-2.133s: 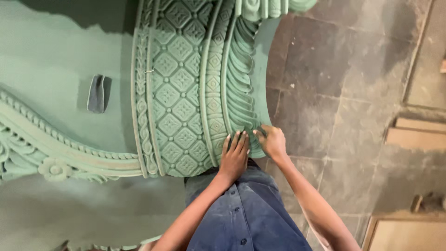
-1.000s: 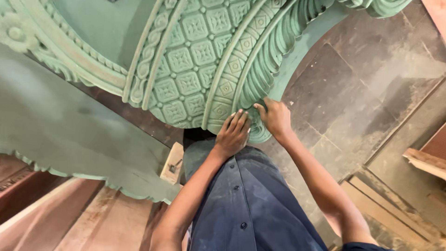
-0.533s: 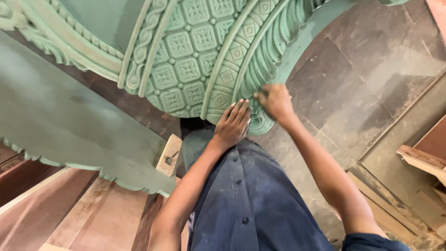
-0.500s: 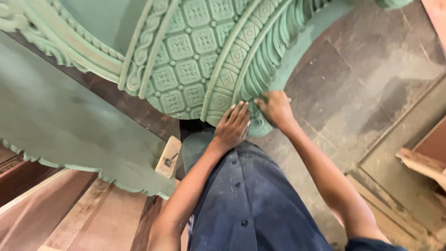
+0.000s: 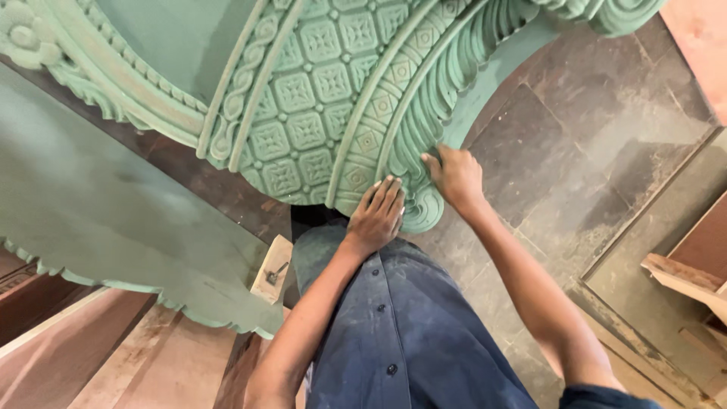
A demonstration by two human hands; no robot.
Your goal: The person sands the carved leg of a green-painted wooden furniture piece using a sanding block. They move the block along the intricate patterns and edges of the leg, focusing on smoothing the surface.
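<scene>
Our left hand (image 5: pixel 376 216) lies flat on the lower edge of the green carved wooden piece (image 5: pixel 318 113), fingers straight and held close together, palm down against the band of small diamond carvings. It grips nothing; it only presses on the surface.

Our right hand (image 5: pixel 454 176) sits just beside it, to the right, on the fluted leaf moulding at the outer rim of the same carving. Its fingers are curled and bunched against the ridges, fingertips on the wood. Whether something thin is pinched between them we cannot tell.

We see the carved piece fill the upper part of the view, curving from upper left down to our hands and back up to the upper right. Its middle band is a grid of square flower panels, bordered by a rope-like strip on one side and the leaf moulding on the other.

A flat green panel with a scalloped edge (image 5: pixel 113 227) lies below and to the left. A small pale wooden block (image 5: pixel 271 270) rests near its lower corner, close to our dark blue buttoned shirt (image 5: pixel 409 326). Grey stone floor (image 5: pixel 591 151) shows on the right, with wooden boards (image 5: pixel 685 276) at the far right edge.
</scene>
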